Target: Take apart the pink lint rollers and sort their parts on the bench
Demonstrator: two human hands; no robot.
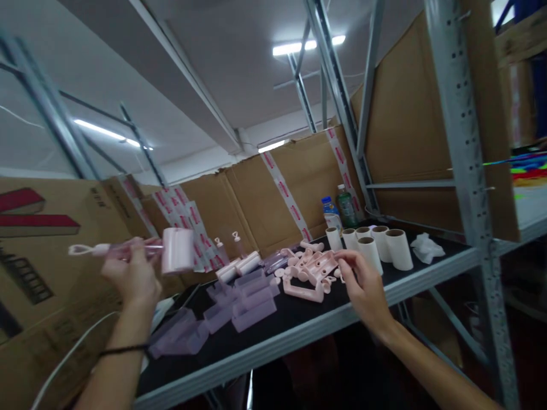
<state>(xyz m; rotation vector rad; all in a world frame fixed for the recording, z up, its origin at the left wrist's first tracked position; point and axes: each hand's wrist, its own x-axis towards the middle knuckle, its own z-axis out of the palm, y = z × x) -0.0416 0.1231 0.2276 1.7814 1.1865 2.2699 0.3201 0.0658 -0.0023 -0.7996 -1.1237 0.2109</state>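
Observation:
My left hand is raised at the left, closed round the handle of a lint roller. The lint roller lies sideways, its thick white roll pointing right and a loop at the handle's left end. My right hand is at the right edge of a pile of pink plastic parts, fingers bent and thumb apart. Its fingertips are close to a pink part; I cannot tell whether they touch it. A pink U-shaped handle frame lies at the front of the pile.
Several white paper rolls stand right of the pile, beside crumpled plastic. Translucent purple covers lie on the black shelf top. More rollers and two bottles are behind. A metal post rises at right.

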